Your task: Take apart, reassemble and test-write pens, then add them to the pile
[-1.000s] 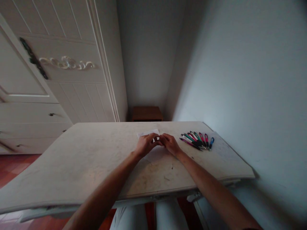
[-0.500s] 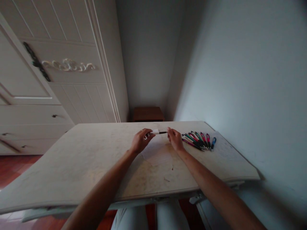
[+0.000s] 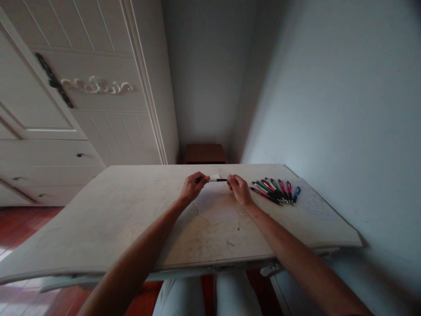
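Both hands are closed on a white-and-black pen (image 3: 217,180), held level above the far middle of the table. My left hand (image 3: 193,186) pinches its left end, and a dark part shows by the fingers. My right hand (image 3: 240,189) has its fingertips closed around the dark right end, whose tip they hide. Beneath and between the hands lies a sheet of white paper (image 3: 219,206). Just right of my right hand, several pens (image 3: 271,191) with green, pink, red, black and blue parts lie fanned out on the table.
The pale, stained table (image 3: 131,219) has a written sheet (image 3: 315,204) near its right edge, by the wall. A white wardrobe (image 3: 112,127) stands at the left. Behind the table is a low brown wooden piece (image 3: 205,153).
The pen has turned in the fingers: a dark part now shows at my left hand, where a white part showed before. Both hands stay close together. The view has shifted slightly.
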`<state>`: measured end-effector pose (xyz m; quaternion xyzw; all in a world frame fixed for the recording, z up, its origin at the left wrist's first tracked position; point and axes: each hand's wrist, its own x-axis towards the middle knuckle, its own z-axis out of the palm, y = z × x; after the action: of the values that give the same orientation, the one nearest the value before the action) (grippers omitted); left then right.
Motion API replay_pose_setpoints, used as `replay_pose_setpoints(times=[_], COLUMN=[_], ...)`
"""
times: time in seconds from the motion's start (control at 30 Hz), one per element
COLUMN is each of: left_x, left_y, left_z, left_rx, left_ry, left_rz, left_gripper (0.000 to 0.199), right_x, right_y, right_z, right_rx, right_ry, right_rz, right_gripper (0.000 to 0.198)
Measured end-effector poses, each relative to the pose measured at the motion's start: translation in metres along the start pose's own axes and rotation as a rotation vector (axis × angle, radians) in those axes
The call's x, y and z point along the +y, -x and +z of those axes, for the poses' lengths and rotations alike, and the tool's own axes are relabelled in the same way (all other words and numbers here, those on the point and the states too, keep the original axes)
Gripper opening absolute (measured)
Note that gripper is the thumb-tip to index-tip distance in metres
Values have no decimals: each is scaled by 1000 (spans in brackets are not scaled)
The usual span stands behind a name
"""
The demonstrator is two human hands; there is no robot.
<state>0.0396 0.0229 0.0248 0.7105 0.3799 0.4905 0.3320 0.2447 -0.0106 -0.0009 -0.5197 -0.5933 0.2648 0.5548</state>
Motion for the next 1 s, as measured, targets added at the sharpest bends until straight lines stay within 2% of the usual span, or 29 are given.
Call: replay_pose_setpoints(times=[0.17, 0.33, 0.47, 0.67, 0.77, 0.87, 1.0], left_x=[-2, -5, -9, -7, -4, -2, 0], left_y=[0, 1, 1, 0, 2, 5, 6], left_z=[1, 3, 7, 9, 6, 2, 1], left_rx=[2, 52, 62, 127, 69, 9, 30], left_ry=[-18, -51, 20, 53, -3, -133, -201], left_rz=[25, 98, 65, 51, 33, -1, -96], left_gripper=[33, 22, 23, 29, 28, 39, 57], right_x=[-3, -5, -3, -1, -3, -5, -6], right_y=[-1, -3, -2, -4, -5, -4, -1], right_z=[2, 3, 3, 2, 2, 2, 3], right_rx=[-18, -35, -68, -81, -64, -49, -82], right_ry=[-48, -127, -147, -192, -183, -118, -96], right_rz=[29, 70, 156, 168, 160, 115, 75], right_gripper=[51, 53, 56, 56, 56, 57, 54])
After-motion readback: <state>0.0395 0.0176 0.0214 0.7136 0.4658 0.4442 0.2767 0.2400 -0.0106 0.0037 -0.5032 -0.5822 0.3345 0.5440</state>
